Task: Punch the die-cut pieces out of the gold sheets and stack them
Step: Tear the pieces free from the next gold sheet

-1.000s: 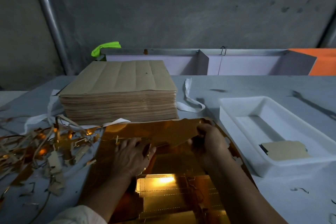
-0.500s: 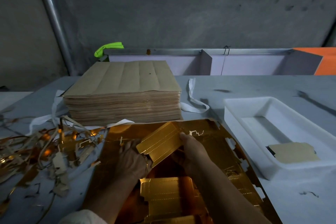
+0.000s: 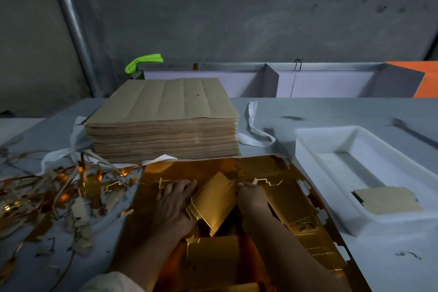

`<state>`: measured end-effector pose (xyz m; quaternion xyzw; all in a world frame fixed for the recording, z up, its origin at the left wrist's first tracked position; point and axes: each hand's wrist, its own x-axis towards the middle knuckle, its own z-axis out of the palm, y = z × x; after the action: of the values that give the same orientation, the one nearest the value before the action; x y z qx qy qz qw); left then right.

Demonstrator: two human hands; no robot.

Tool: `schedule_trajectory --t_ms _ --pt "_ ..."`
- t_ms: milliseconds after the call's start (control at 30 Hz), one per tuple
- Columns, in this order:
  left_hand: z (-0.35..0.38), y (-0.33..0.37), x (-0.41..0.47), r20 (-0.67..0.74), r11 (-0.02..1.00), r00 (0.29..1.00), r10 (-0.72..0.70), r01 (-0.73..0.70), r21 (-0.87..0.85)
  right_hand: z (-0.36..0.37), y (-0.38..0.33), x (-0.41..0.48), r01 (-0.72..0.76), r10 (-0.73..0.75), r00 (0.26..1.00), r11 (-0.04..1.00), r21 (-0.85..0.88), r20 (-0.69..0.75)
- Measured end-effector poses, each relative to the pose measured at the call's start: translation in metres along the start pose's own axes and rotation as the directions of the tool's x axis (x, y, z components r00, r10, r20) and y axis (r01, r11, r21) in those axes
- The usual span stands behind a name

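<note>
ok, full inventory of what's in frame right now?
gold sheet: 1 visible, gold, flat on the table, near centre
die-cut piece: 1, gold, tilted up off the sheet between the hands
punched piece: 1, gold, lying on the sheet, nearer the person
brown sheet stack: 1, brown, behind the gold sheet
scrap strips: a heap, gold and tan, left of the sheet
tray: 1, white, right of the sheet
tan piece: 1, tan, inside the tray
white straps: 2 seen, white, either side of the stack
green object: 1, bright green, behind the stack
table: 1, grey
left hand: pressing flat on the sheet
right hand: pinching the piece's edge
</note>
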<state>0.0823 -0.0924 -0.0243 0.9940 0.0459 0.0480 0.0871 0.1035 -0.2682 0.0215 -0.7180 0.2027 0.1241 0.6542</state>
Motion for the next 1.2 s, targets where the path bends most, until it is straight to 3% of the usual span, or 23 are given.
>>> schedule_trajectory --t_ms 200,300,867,1200 --pt "0.011 -0.003 0.007 -0.039 0.998 0.998 0.04 -0.038 0.054 0.001 0.002 0.005 0.033 -0.035 0.999 0.998 -0.044 -0.036" --pt "0.016 -0.005 0.009 -0.057 0.998 0.997 0.042 -0.04 0.04 0.002 0.003 0.005 0.084 -0.089 0.995 0.986 -0.147 -0.033" --pt "0.012 -0.001 0.009 -0.06 0.997 0.998 0.03 -0.026 0.067 0.005 0.012 -0.008 0.259 -0.283 0.955 0.941 -0.219 -0.084" --pt "0.009 0.006 0.004 -0.102 0.999 0.995 0.0 0.003 0.032 -0.014 0.006 -0.003 0.271 -0.303 0.947 0.933 -0.237 -0.108"
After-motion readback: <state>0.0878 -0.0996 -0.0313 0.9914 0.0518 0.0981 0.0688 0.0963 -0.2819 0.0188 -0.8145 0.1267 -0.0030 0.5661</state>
